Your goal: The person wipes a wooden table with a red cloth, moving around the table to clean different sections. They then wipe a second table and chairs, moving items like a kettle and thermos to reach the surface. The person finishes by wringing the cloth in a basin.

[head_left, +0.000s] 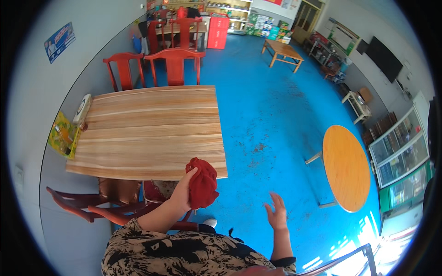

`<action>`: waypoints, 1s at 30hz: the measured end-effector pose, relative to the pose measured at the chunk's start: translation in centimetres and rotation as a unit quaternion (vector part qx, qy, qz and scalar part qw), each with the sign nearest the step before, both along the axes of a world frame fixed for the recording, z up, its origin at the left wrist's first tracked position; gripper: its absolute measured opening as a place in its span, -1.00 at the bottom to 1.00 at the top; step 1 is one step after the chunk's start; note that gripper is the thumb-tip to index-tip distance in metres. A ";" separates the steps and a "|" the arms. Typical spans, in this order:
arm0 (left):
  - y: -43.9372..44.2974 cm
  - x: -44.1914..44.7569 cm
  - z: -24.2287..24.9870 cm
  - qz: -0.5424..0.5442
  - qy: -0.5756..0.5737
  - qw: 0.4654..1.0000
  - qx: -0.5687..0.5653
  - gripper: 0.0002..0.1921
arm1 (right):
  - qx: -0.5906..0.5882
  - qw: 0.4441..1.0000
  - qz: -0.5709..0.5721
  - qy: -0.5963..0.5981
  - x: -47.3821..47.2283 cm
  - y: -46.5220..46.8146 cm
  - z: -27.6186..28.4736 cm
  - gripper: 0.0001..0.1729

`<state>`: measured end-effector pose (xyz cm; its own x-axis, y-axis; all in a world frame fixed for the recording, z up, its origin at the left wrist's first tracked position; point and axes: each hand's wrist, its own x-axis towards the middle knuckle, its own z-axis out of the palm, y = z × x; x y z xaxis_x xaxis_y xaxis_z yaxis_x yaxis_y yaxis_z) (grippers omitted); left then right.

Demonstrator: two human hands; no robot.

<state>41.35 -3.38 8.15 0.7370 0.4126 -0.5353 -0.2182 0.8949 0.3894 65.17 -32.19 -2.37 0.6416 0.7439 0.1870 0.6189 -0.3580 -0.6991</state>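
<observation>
My left hand [182, 190] grips a bunched red cloth [203, 186] at the near right corner of a wood-grain table [148, 134]. The cloth overlaps the table's edge in this view; whether it touches the top I cannot tell. Over the blue floor [255, 114], to the right of the table, my right hand [277, 212] hangs with its fingers apart and nothing in it. On the table's left end, against the wall, are a yellow box [55, 138] with small bottles in or by it and a pale flat box [83, 108].
Red wooden chairs [174, 67] stand at the far side, and dark red chairs [114, 210] at the near side. A round-edged orange-topped table [346, 169] is at right, near a glass-door cabinet [400, 148]. A low wooden table [283, 51] stands farther back. A metal bar [331, 260] crosses the lower right.
</observation>
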 end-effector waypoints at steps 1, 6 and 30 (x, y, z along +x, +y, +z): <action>0.4 1.0 -0.3 0.005 0.026 0.999 0.018 -0.45 | -0.023 0.995 -0.063 0.071 2.4 -4.1 -3.5 -0.57; 0.3 9.1 -1.8 0.021 -0.044 0.999 -0.006 -0.55 | -0.028 0.891 -0.308 0.332 9.7 -23.3 -17.2 -0.69; 12.2 51.9 -6.8 0.089 -0.016 0.975 0.203 -0.24 | 0.031 0.839 0.378 0.390 44.0 37.0 2.7 0.10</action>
<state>93.27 8.86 1.33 0.6478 0.7092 -0.2782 -0.3750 0.6147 0.6939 109.19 4.79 0.34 -0.0632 0.9978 -0.0177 -0.0010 -0.0178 -0.9998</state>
